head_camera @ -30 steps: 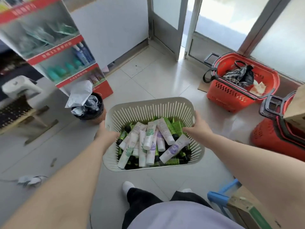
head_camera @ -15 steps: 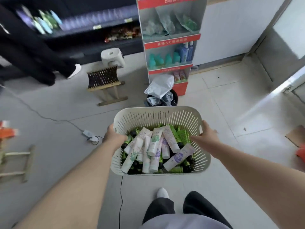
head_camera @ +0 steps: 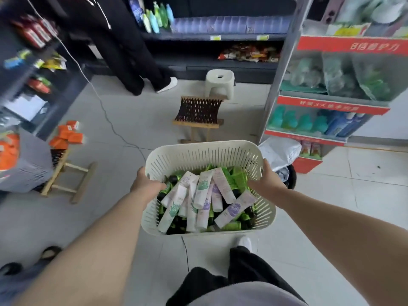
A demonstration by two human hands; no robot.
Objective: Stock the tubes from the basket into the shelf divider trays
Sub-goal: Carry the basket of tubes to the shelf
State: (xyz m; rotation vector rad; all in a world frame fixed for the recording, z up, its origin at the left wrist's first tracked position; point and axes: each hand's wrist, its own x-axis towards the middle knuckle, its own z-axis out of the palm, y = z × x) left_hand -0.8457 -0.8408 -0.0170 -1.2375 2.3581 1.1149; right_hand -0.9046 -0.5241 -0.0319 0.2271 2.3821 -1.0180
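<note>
Here, both hands carry the full basket (head_camera: 198, 155) above the tiled floor (head_camera: 136, 129).

The left hand (head_camera: 144, 184) grips the basket's left rim and the right hand (head_camera: 268, 182) grips its right rim, the fingers of each curled over the edge. The tubes (head_camera: 204, 193) lie heaped inside, white ones printed green or purple on top of green ones with dark caps. Ahead stands a woven folding stool (head_camera: 198, 111), with a white plastic stool (head_camera: 219, 82) just behind it. Beyond them a dark shelf carries a row of pale divider trays (head_camera: 229, 24) (bottles stand at its left end). A red-trimmed display stand (head_camera: 331, 102) stands to the right, and another person's dark-trousered legs (head_camera: 132, 51) show at upper left.
</note>
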